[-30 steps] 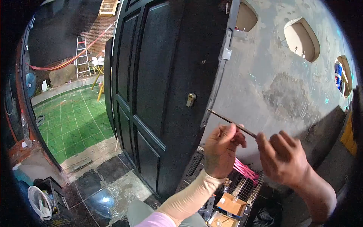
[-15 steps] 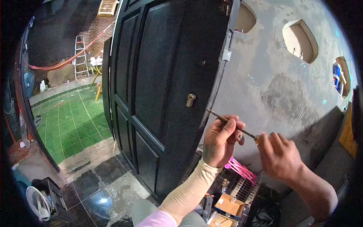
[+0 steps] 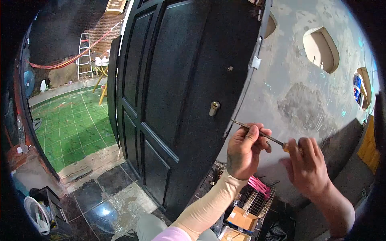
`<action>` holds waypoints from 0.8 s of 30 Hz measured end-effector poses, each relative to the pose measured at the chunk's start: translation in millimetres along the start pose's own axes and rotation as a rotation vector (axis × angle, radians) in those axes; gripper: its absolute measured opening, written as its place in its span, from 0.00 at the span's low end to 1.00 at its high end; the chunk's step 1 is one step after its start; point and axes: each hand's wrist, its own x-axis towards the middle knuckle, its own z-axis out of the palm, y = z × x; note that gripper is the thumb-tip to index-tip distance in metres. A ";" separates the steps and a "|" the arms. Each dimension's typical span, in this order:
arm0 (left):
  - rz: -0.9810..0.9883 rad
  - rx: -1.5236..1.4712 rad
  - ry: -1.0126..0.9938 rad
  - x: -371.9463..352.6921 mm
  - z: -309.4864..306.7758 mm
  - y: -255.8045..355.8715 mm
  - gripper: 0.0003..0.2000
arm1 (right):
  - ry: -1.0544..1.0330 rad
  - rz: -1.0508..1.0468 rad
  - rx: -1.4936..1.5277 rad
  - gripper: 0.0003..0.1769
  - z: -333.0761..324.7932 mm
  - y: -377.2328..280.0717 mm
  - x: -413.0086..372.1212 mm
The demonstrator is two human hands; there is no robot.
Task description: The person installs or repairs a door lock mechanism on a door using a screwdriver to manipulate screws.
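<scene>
A long, thin screwdriver (image 3: pixel 274 139) points up and left, its tip at the edge of the black door (image 3: pixel 181 76). Thumb and fingers of my left hand (image 3: pixel 244 152) pinch the shaft midway. My right hand (image 3: pixel 307 166), slightly blurred, is curled at the amber handle, which it mostly hides. Whatever the tip touches on the door edge is too small to make out. On the door face, left of the tip, sits a brass lock cylinder (image 3: pixel 214 108), with a small hole above it.
Behind my hands stands a grey plastered wall (image 3: pixel 277 80) with niches. Below them are a wire rack (image 3: pixel 265 205), pink hangers (image 3: pixel 259 185) and an open cardboard box (image 3: pixel 242 219). Left, the doorway shows green tiles (image 3: pixel 76 128), a ladder (image 3: pixel 84 56) and a hammock (image 3: pixel 68 63).
The view has shifted, so the door and both hands appear farther right. My right hand's fingers have turned at the handle, while the left keeps its pinch on the shaft.
</scene>
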 end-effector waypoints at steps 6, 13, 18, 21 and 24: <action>-0.097 -0.080 -0.113 -5.3 -8.0 10.2 0.13 | 0.020 0.009 0.063 0.21 3.9 -7.4 -2.0; -0.116 -0.107 -0.155 -7.6 -16.9 17.3 0.13 | -0.477 0.987 1.569 0.20 -21.5 -3.4 14.1; -0.084 -0.101 -0.105 -8.8 -5.4 20.5 0.12 | -0.166 0.065 0.040 0.20 -29.9 -24.7 -5.1; -0.115 -0.131 -0.123 -11.2 -8.1 18.7 0.13 | -0.146 0.247 0.446 0.15 -21.7 -31.5 -2.2; -0.137 -0.124 -0.130 -9.3 -9.0 23.2 0.15 | -0.445 0.917 1.342 0.07 -42.3 -9.2 21.2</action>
